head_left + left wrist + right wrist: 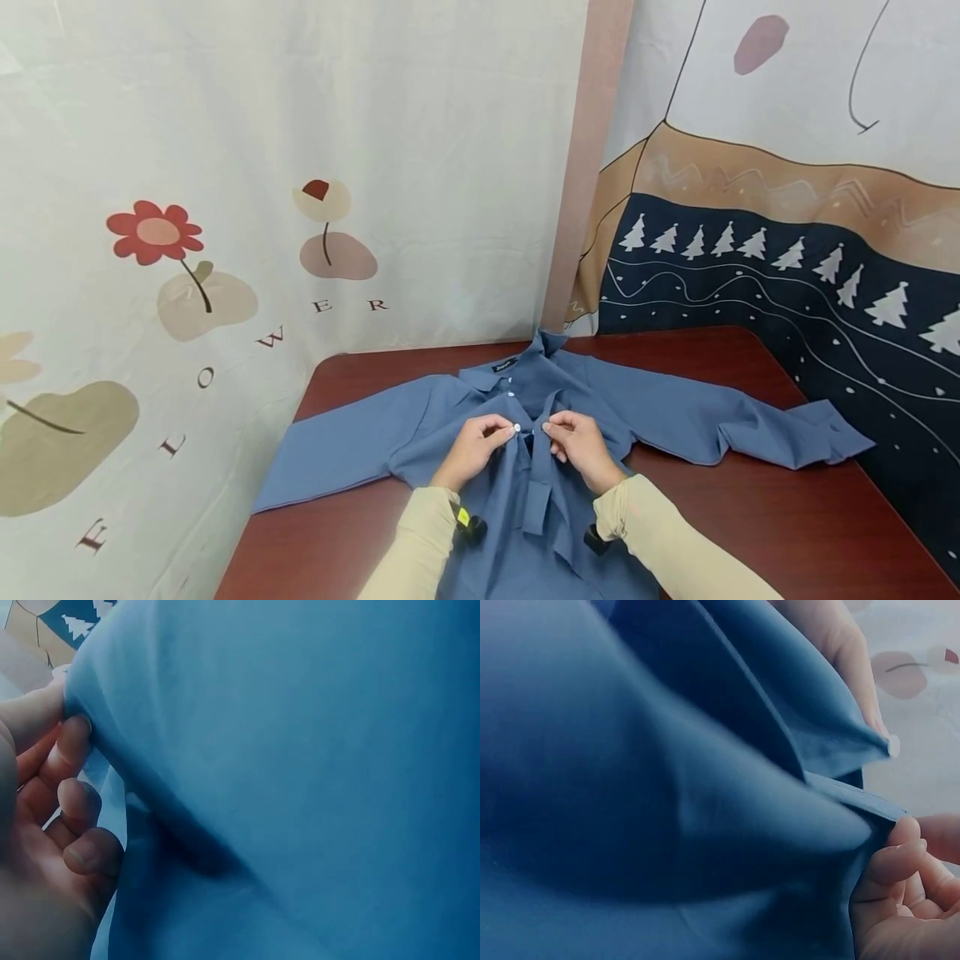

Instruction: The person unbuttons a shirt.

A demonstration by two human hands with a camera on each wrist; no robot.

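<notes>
A blue long-sleeved shirt (510, 492) lies spread on the table, its collar toward the far edge and its front placket partly open. My left hand (472, 448) pinches one front edge right by a white button (517, 427). Opposite it, my right hand (585, 448) pinches the other front edge between thumb and forefinger. The two edges are lifted and a small gap separates them. In the right wrist view the button (893, 745) stands out at the left hand's fingertips, and the right fingers (900, 862) grip the placket edge. Raised cloth fills most of the left wrist view.
The dark red table (337, 542) carries the shirt, one sleeve (337, 442) stretched left and the other (690, 412) right, its cuff reaching the right edge. Printed curtains (450, 167) hang behind and at both sides.
</notes>
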